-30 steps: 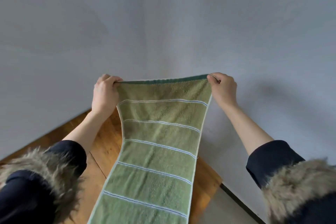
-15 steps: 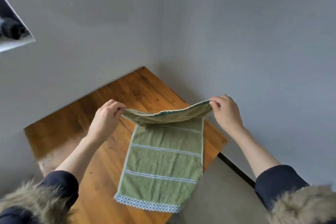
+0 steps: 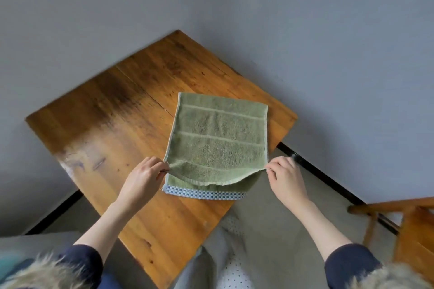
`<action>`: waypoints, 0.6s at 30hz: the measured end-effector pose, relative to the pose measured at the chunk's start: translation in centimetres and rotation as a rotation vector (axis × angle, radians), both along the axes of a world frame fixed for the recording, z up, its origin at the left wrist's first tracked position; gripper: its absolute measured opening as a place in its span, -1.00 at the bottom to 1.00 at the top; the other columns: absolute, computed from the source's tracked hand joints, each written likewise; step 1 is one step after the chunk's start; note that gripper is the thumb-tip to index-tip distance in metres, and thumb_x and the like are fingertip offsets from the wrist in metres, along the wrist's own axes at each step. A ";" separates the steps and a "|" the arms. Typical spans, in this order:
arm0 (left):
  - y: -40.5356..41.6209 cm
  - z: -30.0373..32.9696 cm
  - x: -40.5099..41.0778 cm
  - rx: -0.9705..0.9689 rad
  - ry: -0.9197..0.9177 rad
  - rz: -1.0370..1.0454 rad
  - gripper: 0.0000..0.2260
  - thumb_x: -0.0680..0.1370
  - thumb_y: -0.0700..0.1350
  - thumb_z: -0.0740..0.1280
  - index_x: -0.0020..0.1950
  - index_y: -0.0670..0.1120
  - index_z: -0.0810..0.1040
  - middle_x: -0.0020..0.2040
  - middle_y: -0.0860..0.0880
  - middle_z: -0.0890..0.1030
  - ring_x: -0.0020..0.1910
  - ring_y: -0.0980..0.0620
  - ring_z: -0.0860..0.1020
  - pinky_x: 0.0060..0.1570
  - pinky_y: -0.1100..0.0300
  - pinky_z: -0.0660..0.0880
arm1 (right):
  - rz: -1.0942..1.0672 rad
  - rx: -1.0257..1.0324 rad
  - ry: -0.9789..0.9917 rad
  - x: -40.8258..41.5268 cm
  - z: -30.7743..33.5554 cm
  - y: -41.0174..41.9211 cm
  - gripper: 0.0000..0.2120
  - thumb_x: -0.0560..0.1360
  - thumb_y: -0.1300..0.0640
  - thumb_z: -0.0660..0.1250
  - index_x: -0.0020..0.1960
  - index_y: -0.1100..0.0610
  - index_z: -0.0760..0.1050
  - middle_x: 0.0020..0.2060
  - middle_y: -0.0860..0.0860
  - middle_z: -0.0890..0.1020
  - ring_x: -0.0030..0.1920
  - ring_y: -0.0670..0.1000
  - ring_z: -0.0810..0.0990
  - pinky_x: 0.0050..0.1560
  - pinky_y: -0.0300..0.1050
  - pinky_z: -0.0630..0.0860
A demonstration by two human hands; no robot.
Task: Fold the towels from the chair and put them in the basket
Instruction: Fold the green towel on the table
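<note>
Left hand (image 3: pixel 143 177): forearm reaching forward over the table, sleeve pushed up to the elbow, fingertips and thumb pinching the near left corner of the towel's upper layer. Right hand (image 3: pixel 285 177): held in mirror pose beyond the table's right edge, thumb and fingers pinching the near right corner of the same layer.

Towel (image 3: pixel 218 141): green terry with pale raised stripes running across it, folded in half on the wooden table (image 3: pixel 112 124). The far fold lies flat toward the wall corner; the near edge of the upper layer spans between the two hands, sagging in a shallow curve just above the lower layer. The lower layer's hem (a blue-and-white checked band) shows beneath it and slightly overhangs the table's right edge.

Surroundings: grey walls (image 3: pixel 328 42) meeting behind the table; part of a wooden chair (image 3: pixel 408 225) at lower right, well apart from the towel.
</note>
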State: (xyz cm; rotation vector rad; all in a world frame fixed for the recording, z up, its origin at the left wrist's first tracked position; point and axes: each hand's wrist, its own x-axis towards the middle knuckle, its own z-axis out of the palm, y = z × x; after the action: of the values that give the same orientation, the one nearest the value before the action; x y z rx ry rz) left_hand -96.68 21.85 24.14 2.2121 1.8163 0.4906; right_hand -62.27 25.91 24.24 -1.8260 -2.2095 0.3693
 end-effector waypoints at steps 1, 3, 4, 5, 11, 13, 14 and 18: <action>-0.4 -1.2 0.2 -0.036 0.013 0.000 -0.91 0.38 -0.31 0.47 -0.14 -0.19 0.64 -0.20 -0.09 0.61 -0.23 -0.14 0.57 -0.26 0.04 0.56 | -0.007 -0.026 -0.020 -0.1 -1.3 -0.5 -0.90 0.47 0.30 0.34 -0.09 0.25 0.64 -0.12 0.10 0.61 -0.02 0.20 0.50 -0.04 0.03 0.40; -1.1 -3.3 0.3 -0.100 0.031 0.000 -0.92 0.41 -0.31 0.44 -0.13 -0.19 0.64 -0.20 -0.10 0.61 -0.21 -0.15 0.56 -0.25 -0.01 0.55 | -0.019 -0.070 -0.065 -0.3 -3.7 -1.3 -0.87 0.50 0.27 0.31 -0.06 0.24 0.64 -0.08 0.10 0.60 0.03 0.18 0.49 -0.03 -0.06 0.29; -1.4 -4.1 0.4 -0.119 0.040 -0.001 -0.93 0.42 -0.31 0.43 -0.13 -0.20 0.64 -0.20 -0.11 0.61 -0.20 -0.14 0.56 -0.24 -0.03 0.53 | -0.020 -0.092 -0.085 -0.3 -4.7 -1.6 -0.85 0.51 0.26 0.29 -0.04 0.24 0.64 -0.05 0.10 0.60 0.06 0.17 0.47 -0.02 -0.07 0.28; -1.7 -4.9 0.4 -0.130 0.055 -0.002 -0.95 0.43 -0.31 0.41 -0.13 -0.20 0.63 -0.20 -0.11 0.61 -0.20 -0.14 0.55 -0.25 -0.04 0.52 | -0.021 -0.116 -0.101 -0.4 -5.5 -1.9 -0.83 0.52 0.25 0.27 -0.02 0.23 0.63 -0.03 0.09 0.59 0.09 0.16 0.47 0.01 -0.06 0.28; -3.0 -7.6 -0.1 -0.067 0.179 -0.193 -0.84 0.38 -0.30 0.21 -0.30 -0.13 0.55 -0.12 -0.10 0.63 -0.20 -0.12 0.56 -0.30 0.04 0.44 | 0.034 -0.170 -0.053 -1.2 -7.9 -3.9 -0.91 0.41 0.43 0.30 -0.17 0.28 0.49 -0.18 0.16 0.54 -0.12 0.21 0.51 -0.10 0.09 0.44; -3.1 -8.2 -0.6 -0.066 0.192 -0.217 -0.81 0.33 -0.40 0.31 -0.27 -0.13 0.62 -0.03 -0.13 0.64 -0.13 -0.15 0.58 -0.27 0.00 0.48 | 0.109 -0.144 -0.040 -1.3 -8.7 -4.8 -0.81 0.29 0.53 0.34 -0.25 0.27 0.47 -0.22 0.17 0.54 -0.21 0.22 0.53 -0.21 0.11 0.50; -3.1 -8.5 -0.8 -0.066 0.191 -0.204 -0.77 0.29 -0.46 0.37 -0.23 -0.15 0.65 0.00 -0.15 0.64 -0.13 -0.18 0.58 -0.28 -0.02 0.49 | 0.142 -0.129 -0.039 -1.3 -9.1 -5.2 -0.78 0.25 0.55 0.36 -0.29 0.27 0.47 -0.22 0.17 0.56 -0.23 0.22 0.54 -0.26 0.11 0.53; -2.3 -8.7 -0.8 -0.011 0.171 -0.170 -0.74 0.35 -0.46 0.31 -0.07 -0.22 0.65 -0.01 -0.18 0.64 -0.17 -0.21 0.55 -0.27 -0.03 0.50 | 0.163 -0.113 -0.044 -2.0 -10.2 -6.3 -0.78 0.19 0.47 0.46 -0.34 0.21 0.52 -0.06 0.20 0.61 -0.12 0.25 0.59 -0.20 0.12 0.55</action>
State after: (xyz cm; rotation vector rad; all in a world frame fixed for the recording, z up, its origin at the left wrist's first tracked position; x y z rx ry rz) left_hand -97.51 19.56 15.42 2.4400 1.6817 0.2636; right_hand -64.27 19.60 14.05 -1.7283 -2.4209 0.4992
